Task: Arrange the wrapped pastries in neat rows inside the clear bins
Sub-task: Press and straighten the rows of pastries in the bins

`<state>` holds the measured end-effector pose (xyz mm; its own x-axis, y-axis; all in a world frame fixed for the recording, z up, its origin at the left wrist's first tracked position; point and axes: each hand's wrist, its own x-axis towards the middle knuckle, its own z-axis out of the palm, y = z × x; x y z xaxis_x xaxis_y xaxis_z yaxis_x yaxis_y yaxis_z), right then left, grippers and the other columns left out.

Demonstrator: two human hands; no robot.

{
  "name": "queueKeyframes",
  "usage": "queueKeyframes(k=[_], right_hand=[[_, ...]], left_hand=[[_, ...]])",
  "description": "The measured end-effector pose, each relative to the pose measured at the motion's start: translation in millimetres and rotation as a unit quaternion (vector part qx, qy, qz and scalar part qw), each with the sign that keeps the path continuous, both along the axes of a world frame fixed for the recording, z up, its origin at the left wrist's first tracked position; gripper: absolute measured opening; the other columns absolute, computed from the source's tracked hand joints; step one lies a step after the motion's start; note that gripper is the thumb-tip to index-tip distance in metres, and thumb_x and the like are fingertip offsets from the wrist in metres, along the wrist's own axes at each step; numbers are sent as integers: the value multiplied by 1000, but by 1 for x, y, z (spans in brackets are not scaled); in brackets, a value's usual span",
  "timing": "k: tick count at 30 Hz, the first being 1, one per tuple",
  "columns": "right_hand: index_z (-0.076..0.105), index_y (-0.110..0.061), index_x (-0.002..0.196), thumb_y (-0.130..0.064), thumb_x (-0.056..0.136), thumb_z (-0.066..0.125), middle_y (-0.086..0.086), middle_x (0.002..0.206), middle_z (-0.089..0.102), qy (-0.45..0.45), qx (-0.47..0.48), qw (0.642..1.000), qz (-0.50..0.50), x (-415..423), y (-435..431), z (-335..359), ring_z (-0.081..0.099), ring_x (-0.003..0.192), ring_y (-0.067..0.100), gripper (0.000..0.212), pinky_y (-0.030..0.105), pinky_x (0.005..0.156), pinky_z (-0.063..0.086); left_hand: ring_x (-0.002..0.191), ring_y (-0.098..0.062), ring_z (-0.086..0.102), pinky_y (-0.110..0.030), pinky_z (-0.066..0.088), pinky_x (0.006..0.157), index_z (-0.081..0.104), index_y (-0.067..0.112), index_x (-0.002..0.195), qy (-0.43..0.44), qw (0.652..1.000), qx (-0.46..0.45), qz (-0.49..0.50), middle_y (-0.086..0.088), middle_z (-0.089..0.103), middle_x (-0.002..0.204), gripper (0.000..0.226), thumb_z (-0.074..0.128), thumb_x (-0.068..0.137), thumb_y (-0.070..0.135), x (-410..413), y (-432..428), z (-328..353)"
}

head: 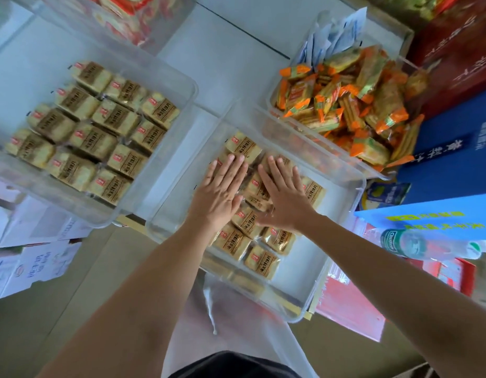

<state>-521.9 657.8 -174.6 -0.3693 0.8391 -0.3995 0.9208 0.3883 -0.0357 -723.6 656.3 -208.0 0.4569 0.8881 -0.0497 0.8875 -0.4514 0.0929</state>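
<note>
Several wrapped pastries [246, 221] with brown labels lie in rows in the middle clear bin [342, 222]. My left hand [222, 190] lies flat on the pastries at the left of that bin, fingers spread. My right hand [284, 197] presses flat on the pastries beside it, fingers apart too. Neither hand grips anything. A second clear bin [171, 115] at the left holds three neat rows of the same wrapped pastries [94, 132].
A clear bin [273, 100] of orange-wrapped biscuits [353, 105] stands at the right rear, blue sachets behind it. Another bin with red packs [122, 17] is at the top. A water bottle [410, 242], a blue box [454, 148] and a red box [454, 53] crowd the right side.
</note>
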Motion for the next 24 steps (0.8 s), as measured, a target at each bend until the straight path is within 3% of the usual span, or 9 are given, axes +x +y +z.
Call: queueKeyframes(k=[10,12,15,20,24], right_hand=[[-19,-21,148,-71,69,61,6,154,-27,-5,-10,999,30,10,3,-2,-24,142,25,123,47,116,-10],[-17,-20,148,-75,70,54,6,153,-28,4,3,1000,1,5,-2,2,-25,142,24,120,48,117,-9],[-8,-15,150,-69,79,40,7,158,-15,17,53,996,-69,-9,-10,6,-16,145,24,101,47,118,-3],[9,-9,151,-53,73,69,11,158,8,17,72,986,-152,-30,-10,-6,4,146,26,107,43,119,8],[11,-9,150,-45,70,77,11,158,9,27,74,984,-158,-29,-10,-8,5,146,26,110,43,119,11]], left_hand=[[149,-23,-8,-44,2,122,-4,15,155,-15,1000,-22,-10,-5,-8,162,63,15,101,42,-2,4,1],[148,-24,-13,-45,-2,121,-9,13,154,3,999,-34,-21,-6,-14,161,68,18,100,45,-3,7,6],[147,-24,-18,-46,-4,121,-13,10,153,25,997,-30,-60,-8,-20,160,75,23,99,47,-5,12,12],[146,-24,-22,-46,-3,121,-20,11,151,25,994,-63,-91,-6,-27,157,78,30,101,45,-1,24,14],[147,-24,-17,-45,-2,121,-16,9,151,4,990,-69,-123,-7,-20,159,78,33,101,44,-7,32,9]])
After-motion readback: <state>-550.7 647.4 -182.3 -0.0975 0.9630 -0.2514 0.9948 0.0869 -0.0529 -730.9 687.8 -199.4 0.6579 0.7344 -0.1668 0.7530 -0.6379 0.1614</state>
